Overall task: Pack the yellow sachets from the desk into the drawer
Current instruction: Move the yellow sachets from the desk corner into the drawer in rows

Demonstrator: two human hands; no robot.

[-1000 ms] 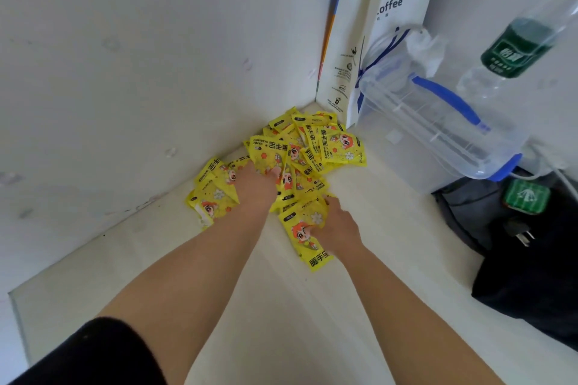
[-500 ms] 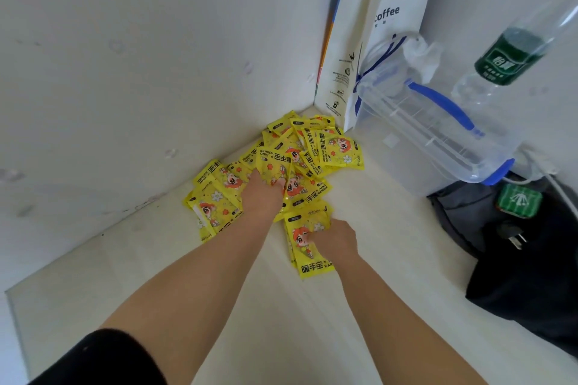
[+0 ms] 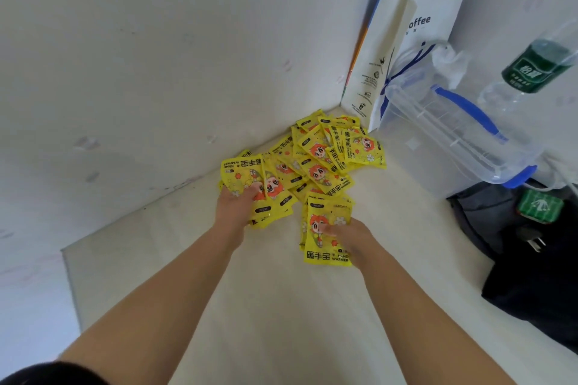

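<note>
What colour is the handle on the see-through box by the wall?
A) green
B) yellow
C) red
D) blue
D: the clear plastic box beside the paper bag has a blue handle across its lid.

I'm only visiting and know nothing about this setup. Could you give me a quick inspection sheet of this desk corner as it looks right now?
Surface: pale desk set into a wall corner.
Job's things: yellow sachets heaped in the corner; drawer not in view.
Clutter: white paper bag, clear plastic box with a blue handle, water bottle, dark bag with a green tag.
Hands: left hand grips a fanned bunch of sachets; right hand pinches a stack.
Cables: white cable behind the box; plug on the dark bag.
Surroundings: scuffed white walls.
</note>
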